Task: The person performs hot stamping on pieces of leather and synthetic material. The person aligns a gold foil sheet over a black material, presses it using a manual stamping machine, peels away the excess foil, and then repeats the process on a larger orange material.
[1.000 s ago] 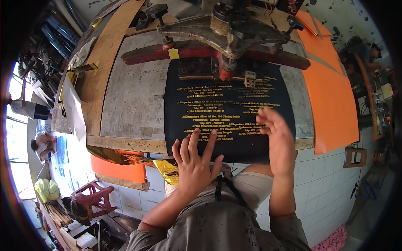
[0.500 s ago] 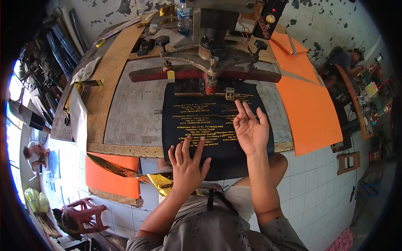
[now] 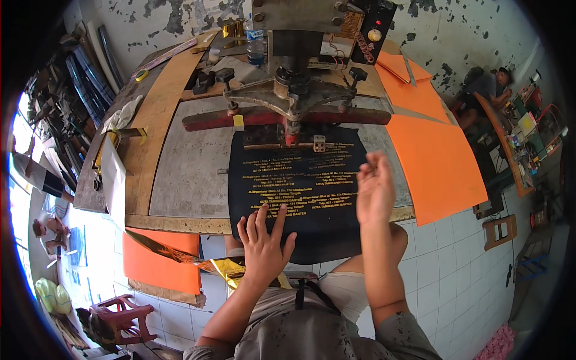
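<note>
A black sheet [image 3: 270, 231] printed with rows of gold lettering lies on the grey board of the table, its near end overhanging the front edge. My left hand [image 3: 264, 243] rests flat on its near left part, fingers stretched out and apart. Above the sheet's right edge my right hand [image 3: 376, 189] is raised, palm turned sideways and fingers loosely bent, with nothing visible in it. Beyond both hands stands a hot stamping press [image 3: 292, 90] with a red crossbar [image 3: 336, 116]. Its bar with a small metal block [image 3: 319, 144] sits over the sheet's far end, hiding part of it.
Orange sheets [image 3: 435, 168] lie on the table's right side, another orange sheet [image 3: 159, 258] below its front left edge. Gold foil [image 3: 228, 270] trails beside my left forearm. A water bottle [image 3: 255, 48] stands at the back. A person [image 3: 492, 87] sits at the far right.
My right hand has drawn away from the press block to the right and turned edge-on. My left hand stays on the sheet. The whole view has shifted slightly.
</note>
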A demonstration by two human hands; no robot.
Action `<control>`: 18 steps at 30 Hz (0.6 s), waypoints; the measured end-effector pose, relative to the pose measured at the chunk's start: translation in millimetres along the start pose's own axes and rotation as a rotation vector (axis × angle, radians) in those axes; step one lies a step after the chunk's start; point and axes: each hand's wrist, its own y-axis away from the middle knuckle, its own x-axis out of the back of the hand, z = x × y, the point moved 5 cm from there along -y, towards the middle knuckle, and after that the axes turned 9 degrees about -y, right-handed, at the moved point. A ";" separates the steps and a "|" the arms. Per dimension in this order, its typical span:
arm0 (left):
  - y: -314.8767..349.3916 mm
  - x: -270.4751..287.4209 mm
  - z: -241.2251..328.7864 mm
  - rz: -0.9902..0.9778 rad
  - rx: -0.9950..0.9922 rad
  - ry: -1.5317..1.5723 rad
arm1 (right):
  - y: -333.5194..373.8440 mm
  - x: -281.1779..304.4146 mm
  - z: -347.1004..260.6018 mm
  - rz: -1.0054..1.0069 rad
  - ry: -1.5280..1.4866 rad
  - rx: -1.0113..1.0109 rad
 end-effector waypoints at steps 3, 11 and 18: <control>0.5 0.1 -0.3 -0.006 -0.004 -0.002 | -46.0 -27.8 -62.6 -0.024 0.307 0.420; -1.8 3.6 3.2 -0.047 0.015 0.021 | -255.7 -113.8 -115.5 -0.267 1.145 0.812; -1.5 2.2 1.3 -0.077 0.033 0.017 | -339.1 -159.6 -77.2 -0.307 1.358 0.867</control>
